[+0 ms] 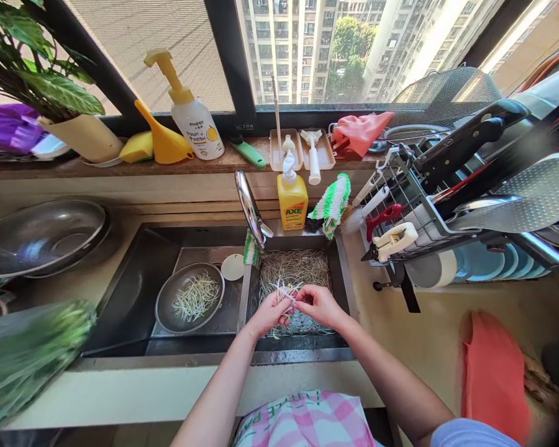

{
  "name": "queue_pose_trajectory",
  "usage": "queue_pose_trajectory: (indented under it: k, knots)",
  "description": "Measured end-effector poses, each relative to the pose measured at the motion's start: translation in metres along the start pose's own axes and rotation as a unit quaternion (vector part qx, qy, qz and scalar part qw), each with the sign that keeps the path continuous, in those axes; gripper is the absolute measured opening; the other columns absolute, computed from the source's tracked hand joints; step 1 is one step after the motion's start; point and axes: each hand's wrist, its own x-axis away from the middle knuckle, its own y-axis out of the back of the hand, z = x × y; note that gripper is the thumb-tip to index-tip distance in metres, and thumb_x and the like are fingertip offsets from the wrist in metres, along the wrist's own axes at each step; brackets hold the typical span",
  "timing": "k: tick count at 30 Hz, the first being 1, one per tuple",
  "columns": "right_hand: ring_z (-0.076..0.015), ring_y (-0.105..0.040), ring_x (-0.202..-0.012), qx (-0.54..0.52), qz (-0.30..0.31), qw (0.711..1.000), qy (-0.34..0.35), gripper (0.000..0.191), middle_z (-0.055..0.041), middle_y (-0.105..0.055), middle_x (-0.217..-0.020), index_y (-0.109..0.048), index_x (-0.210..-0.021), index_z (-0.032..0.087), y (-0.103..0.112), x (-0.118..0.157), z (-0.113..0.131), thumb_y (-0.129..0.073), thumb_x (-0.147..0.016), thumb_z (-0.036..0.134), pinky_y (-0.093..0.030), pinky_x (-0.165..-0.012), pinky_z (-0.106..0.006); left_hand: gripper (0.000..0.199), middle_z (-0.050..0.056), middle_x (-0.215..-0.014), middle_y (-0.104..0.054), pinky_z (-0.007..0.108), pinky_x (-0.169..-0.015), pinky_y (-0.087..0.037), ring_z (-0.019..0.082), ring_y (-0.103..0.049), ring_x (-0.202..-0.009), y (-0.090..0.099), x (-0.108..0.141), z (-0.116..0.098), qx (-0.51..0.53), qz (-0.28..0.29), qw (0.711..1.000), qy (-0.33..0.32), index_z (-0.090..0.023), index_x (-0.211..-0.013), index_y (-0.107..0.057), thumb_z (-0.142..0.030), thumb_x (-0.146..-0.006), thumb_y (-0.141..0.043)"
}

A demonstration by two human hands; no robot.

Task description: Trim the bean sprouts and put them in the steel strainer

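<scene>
Above the right sink basin [343,273], my left hand [274,310] is closed around a few white bean sprouts [286,290]. My right hand [320,305] meets it there, thumb and forefinger pinched on the end of a sprout. Beneath both hands, a thick layer of bean sprouts [298,267] fills the basin, with water showing near its front. In the left basin [130,279], a round metal bowl [162,304] holds a smaller heap of bean sprouts [196,297]. A pale round disc [233,267] lies beside that bowl.
The faucet [249,208] rises behind the divider, with a yellow soap bottle [292,202] to its right. A dish rack [400,186] with knives and a slotted ladle [535,192] crowds the right. Left are a wok [41,239] and bagged greens [37,347].
</scene>
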Motion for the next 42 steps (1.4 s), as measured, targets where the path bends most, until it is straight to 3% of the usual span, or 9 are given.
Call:
queue_pose_trajectory:
  k: [6, 10, 15, 20, 26, 29, 35, 38, 42]
  knots:
    - [-0.0070, -0.037, -0.047, 0.053, -0.026, 0.998, -0.034, 0.011, 0.0035, -0.048, -0.052, -0.055, -0.060, 0.016, 0.002, 0.002, -0.009, -0.055, -0.067, 0.025, -0.026, -0.044, -0.019, 0.041, -0.002, -0.072, -0.052, 0.018, -0.042, -0.038, 0.000, -0.035, -0.038, 0.003, -0.003, 0.008, 0.024, -0.019, 1.000, -0.006, -0.015, -0.093, -0.049, -0.048, -0.070, -0.053]
    - [-0.0063, -0.036, -0.043, -0.063, -0.070, 0.986, -0.134, 0.021, 0.0047, -0.044, -0.049, -0.048, -0.058, 0.016, 0.002, 0.009, -0.019, -0.057, -0.065, 0.034, -0.026, -0.041, -0.019, 0.045, -0.002, -0.073, -0.052, 0.020, -0.049, -0.041, 0.000, -0.036, -0.041, 0.004, -0.007, 0.013, 0.093, -0.075, 0.993, -0.008, -0.015, -0.103, -0.046, -0.045, -0.071, -0.054]
    - [-0.0057, -0.036, -0.039, -0.213, -0.084, 0.954, -0.194, 0.031, 0.0057, -0.044, -0.048, -0.045, -0.060, 0.018, -0.029, 0.015, -0.024, -0.061, -0.060, 0.044, -0.024, -0.036, -0.018, 0.052, -0.001, -0.077, -0.051, 0.020, -0.053, -0.040, 0.003, -0.041, -0.050, -0.007, -0.013, 0.021, 0.146, -0.094, 0.985, -0.022, -0.015, -0.109, -0.045, -0.042, -0.068, -0.060]
    - [-0.0058, -0.035, -0.038, -0.193, -0.055, 0.965, -0.171, 0.038, 0.0044, -0.044, -0.046, -0.045, -0.056, 0.017, -0.046, 0.015, -0.027, -0.053, -0.068, 0.053, -0.025, -0.036, -0.019, 0.052, 0.000, -0.074, -0.054, 0.018, -0.053, -0.036, 0.006, -0.047, -0.058, -0.012, -0.014, 0.024, 0.129, -0.110, 0.985, -0.032, -0.013, -0.104, -0.050, -0.041, -0.063, -0.064]
    - [-0.0106, -0.046, -0.055, -0.037, -0.129, 0.990, -0.039, 0.024, 0.0005, -0.054, -0.061, -0.056, -0.071, 0.017, -0.002, -0.002, -0.021, -0.055, -0.072, 0.040, -0.037, -0.051, -0.022, 0.047, -0.002, -0.068, -0.053, 0.018, -0.049, -0.032, 0.006, -0.047, -0.053, -0.006, -0.009, 0.015, 0.094, -0.070, 0.993, 0.003, -0.014, -0.095, -0.051, -0.043, -0.060, -0.066]
    - [-0.0121, -0.050, -0.062, 0.039, -0.073, 0.996, 0.016, 0.016, -0.0013, -0.059, -0.072, -0.059, -0.081, 0.018, 0.018, -0.017, -0.011, -0.054, -0.072, 0.031, -0.038, -0.057, -0.023, 0.045, -0.003, -0.063, -0.051, 0.018, -0.046, -0.032, 0.005, -0.045, -0.047, -0.008, -0.007, 0.010, 0.062, -0.028, 0.997, 0.020, -0.014, -0.092, -0.050, -0.043, -0.061, -0.065]
    - [-0.0096, -0.044, -0.054, 0.211, 0.060, 0.972, 0.086, 0.010, 0.0006, -0.055, -0.059, -0.059, -0.064, 0.017, 0.030, -0.028, -0.001, -0.051, -0.069, 0.013, -0.031, -0.052, -0.021, 0.038, -0.004, -0.062, -0.048, 0.018, -0.045, -0.032, 0.004, -0.041, -0.047, -0.011, -0.004, 0.006, 0.012, -0.002, 1.000, 0.010, -0.014, -0.085, -0.048, -0.041, -0.063, -0.064]
    - [-0.0086, -0.041, -0.052, 0.228, 0.073, 0.967, 0.084, 0.009, 0.0015, -0.052, -0.057, -0.055, -0.062, 0.016, 0.027, -0.027, -0.002, -0.050, -0.065, 0.010, -0.029, -0.051, -0.020, 0.037, -0.004, -0.062, -0.047, 0.017, -0.044, -0.031, 0.004, -0.040, -0.047, -0.010, -0.003, 0.006, 0.006, 0.001, 1.000, 0.005, -0.014, -0.083, -0.048, -0.042, -0.063, -0.063]
    - [-0.0082, -0.039, -0.052, 0.113, -0.014, 0.993, 0.032, 0.005, 0.0026, -0.050, -0.058, -0.051, -0.065, 0.017, 0.020, -0.028, -0.007, -0.047, -0.069, 0.016, -0.029, -0.050, -0.020, 0.037, -0.004, -0.063, -0.045, 0.017, -0.044, -0.032, 0.004, -0.039, -0.048, -0.008, -0.005, 0.004, 0.010, 0.000, 1.000, 0.002, -0.014, -0.085, -0.049, -0.042, -0.064, -0.062]
